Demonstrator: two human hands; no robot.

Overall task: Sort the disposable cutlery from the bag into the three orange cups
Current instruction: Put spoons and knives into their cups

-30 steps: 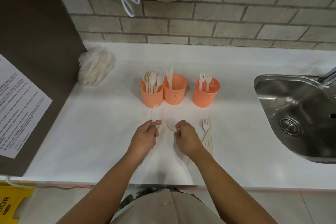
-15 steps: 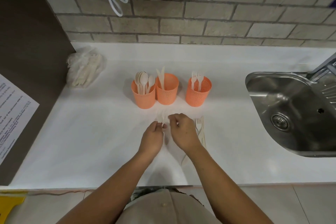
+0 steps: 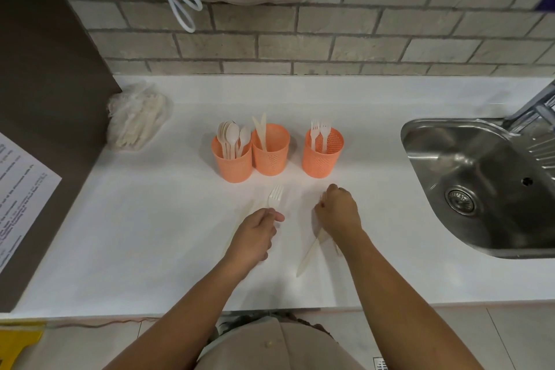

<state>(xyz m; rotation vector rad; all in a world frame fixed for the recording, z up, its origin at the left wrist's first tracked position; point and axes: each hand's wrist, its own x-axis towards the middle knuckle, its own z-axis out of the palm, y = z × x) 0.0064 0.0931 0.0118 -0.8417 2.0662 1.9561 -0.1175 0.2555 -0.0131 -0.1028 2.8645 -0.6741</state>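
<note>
In front of the three orange cups (image 3: 270, 156), the left hand (image 3: 255, 236) pinches a pale fork (image 3: 275, 196) by its handle, tines pointing toward the cups. The right hand (image 3: 338, 212), in front of the cup of forks, has its fingers curled down on the bench (image 3: 150, 234); I cannot tell what they hold. A knife (image 3: 309, 252) lies under that wrist. The bag (image 3: 136, 120) sits well left of the cups.

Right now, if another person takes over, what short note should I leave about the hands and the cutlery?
Left hand holds a fork. Right hand curls over a knife on the counter; grip unclear.
Done: spoons in left cup, knives in middle cup, forks in right cup.
Left: these pieces, plus the bag, which holds more cutlery.
</note>
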